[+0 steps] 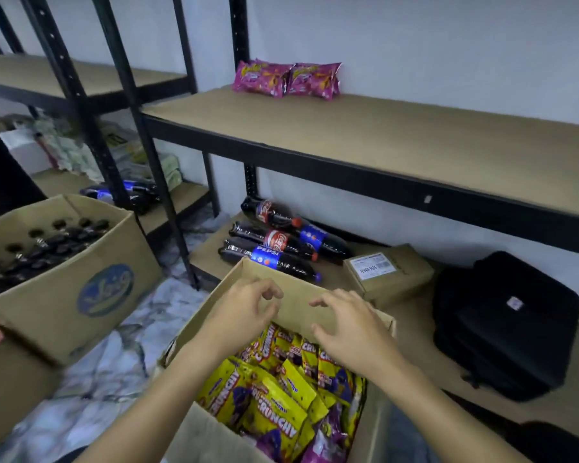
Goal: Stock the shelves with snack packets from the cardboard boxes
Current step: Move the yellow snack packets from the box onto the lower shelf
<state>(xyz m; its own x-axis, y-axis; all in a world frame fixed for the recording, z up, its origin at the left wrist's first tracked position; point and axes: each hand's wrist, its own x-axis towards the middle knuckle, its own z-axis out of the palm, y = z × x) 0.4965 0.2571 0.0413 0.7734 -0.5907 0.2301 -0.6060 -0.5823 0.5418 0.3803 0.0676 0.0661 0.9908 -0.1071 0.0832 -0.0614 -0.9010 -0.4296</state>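
An open cardboard box [301,295] in front of me holds several yellow and purple "Crunchy" snack packets [274,406]. My left hand [244,315] hovers over the box's far left side with loosely curled fingers and holds nothing. My right hand [348,329] hovers over the box's far right side, fingers spread and bent, also empty. Two pink snack packets [286,78] lie at the back of the brown upper shelf [381,138], against the white wall.
Several cola bottles [281,245] lie on the lower shelf beside a small labelled carton [388,272] and a black bag [505,322]. On the left stands a box of dark bottles [57,262]. Black shelf uprights [154,162] stand between the units. The floor is marbled.
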